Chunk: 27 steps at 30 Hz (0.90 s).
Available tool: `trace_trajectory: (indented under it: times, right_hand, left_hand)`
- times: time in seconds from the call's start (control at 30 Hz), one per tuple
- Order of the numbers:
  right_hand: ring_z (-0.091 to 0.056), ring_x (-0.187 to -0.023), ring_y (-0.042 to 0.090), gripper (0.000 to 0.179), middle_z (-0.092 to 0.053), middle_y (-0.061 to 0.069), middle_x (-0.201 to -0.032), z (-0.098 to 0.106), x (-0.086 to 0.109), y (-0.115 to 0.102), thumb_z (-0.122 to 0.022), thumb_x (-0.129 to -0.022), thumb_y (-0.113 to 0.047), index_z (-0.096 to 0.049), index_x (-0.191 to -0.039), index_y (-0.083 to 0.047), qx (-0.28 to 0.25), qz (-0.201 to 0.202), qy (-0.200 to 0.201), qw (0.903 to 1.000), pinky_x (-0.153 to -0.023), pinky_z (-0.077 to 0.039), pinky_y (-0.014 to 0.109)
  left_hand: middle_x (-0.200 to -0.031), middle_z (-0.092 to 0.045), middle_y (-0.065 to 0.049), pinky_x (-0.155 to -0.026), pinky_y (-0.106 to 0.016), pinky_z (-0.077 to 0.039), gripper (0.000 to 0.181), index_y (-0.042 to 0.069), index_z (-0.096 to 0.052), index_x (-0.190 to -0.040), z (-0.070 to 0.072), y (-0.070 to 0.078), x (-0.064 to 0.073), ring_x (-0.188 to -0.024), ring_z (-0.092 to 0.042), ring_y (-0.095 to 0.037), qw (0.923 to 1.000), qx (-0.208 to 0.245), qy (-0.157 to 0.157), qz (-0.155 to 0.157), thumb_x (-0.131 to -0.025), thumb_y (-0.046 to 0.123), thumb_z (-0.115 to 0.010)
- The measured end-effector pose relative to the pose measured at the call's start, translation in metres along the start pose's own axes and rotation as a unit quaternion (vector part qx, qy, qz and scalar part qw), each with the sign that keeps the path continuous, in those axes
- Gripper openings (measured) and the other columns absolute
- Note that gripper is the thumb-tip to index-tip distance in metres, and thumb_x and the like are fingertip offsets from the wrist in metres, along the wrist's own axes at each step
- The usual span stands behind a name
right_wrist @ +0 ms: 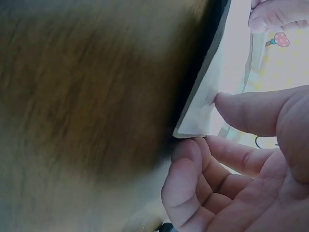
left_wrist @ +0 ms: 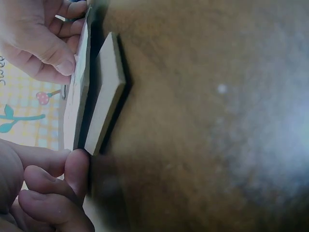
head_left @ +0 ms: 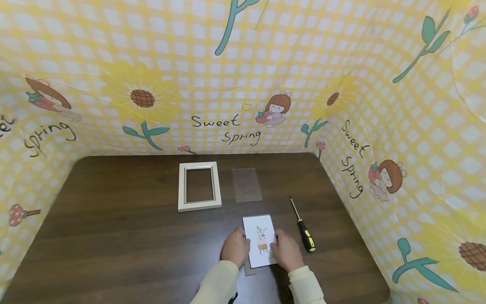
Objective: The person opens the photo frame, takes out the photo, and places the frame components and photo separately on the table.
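Note:
Both hands hold a white picture card [head_left: 260,223] with a plant and a small brown stool-like shape printed on it. My left hand [head_left: 234,248] pinches its left edge between thumb and fingers. The right hand [head_left: 287,251] grips the opposite edge, its thumb [right_wrist: 241,111] on the printed face. Below the card a brown backing board [left_wrist: 108,92] lies on the table, mostly covered in the head view; in the left wrist view a gap shows between the two along part of their length.
On the dark wooden table [head_left: 133,245], a cream picture frame [head_left: 182,185] lies at the back, beside a clear sheet [head_left: 247,185]. A black-and-yellow screwdriver [head_left: 305,236] lies right of the right hand. Yellow checked cloth [head_left: 190,84] walls the back and sides.

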State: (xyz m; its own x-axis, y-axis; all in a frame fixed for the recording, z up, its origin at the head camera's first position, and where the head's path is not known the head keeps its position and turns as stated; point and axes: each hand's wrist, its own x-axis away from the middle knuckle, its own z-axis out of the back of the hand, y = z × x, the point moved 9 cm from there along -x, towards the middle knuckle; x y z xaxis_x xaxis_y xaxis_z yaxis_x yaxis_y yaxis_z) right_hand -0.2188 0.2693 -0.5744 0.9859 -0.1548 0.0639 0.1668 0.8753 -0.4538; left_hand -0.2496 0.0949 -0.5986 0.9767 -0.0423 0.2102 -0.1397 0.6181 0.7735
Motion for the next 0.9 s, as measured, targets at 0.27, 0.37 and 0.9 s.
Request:
trace_trajectory:
  times: [0.27, 0.37, 0.9]
  right_hand:
    - [-0.062, -0.081, 0.025, 0.029, -0.068, 0.016, -0.098, 0.001, -0.002, -0.002, -0.069, -0.094, -0.013, -0.063, -0.116, 0.005, -0.018, -0.008, -0.007, 0.9998, -0.073, -0.053, 0.046]
    - [-0.062, -0.081, 0.026, 0.027, -0.067, 0.015, -0.096, 0.002, -0.002, -0.003, -0.068, -0.093, -0.012, -0.063, -0.114, 0.004, -0.023, -0.002, -0.002, 0.9997, -0.073, -0.052, 0.047]
    - [-0.065, -0.101, 0.039, 0.032, -0.068, 0.022, -0.110, -0.001, -0.001, -0.006, -0.067, -0.094, -0.013, -0.065, -0.122, 0.004, -0.019, 0.002, -0.010, 0.9998, -0.087, -0.050, 0.054]
  left_hand:
    - [-0.098, -0.071, -0.017, -0.077, -0.050, -0.053, 0.022, -0.001, -0.066, -0.110, 0.006, -0.004, -0.001, -0.087, -0.067, -0.031, 0.9995, 0.018, 0.027, -0.003, -0.091, 0.010, -0.071]
    - [-0.097, -0.071, -0.016, -0.077, -0.050, -0.052, 0.020, -0.001, -0.066, -0.107, 0.007, -0.006, -0.001, -0.086, -0.067, -0.030, 0.9992, 0.024, 0.033, 0.002, -0.090, 0.010, -0.071]
    - [-0.081, -0.064, -0.005, -0.065, -0.040, -0.049, 0.007, 0.005, -0.064, -0.095, 0.007, -0.019, -0.001, -0.070, -0.059, -0.020, 0.9982, 0.051, 0.018, 0.025, -0.091, 0.010, -0.067]
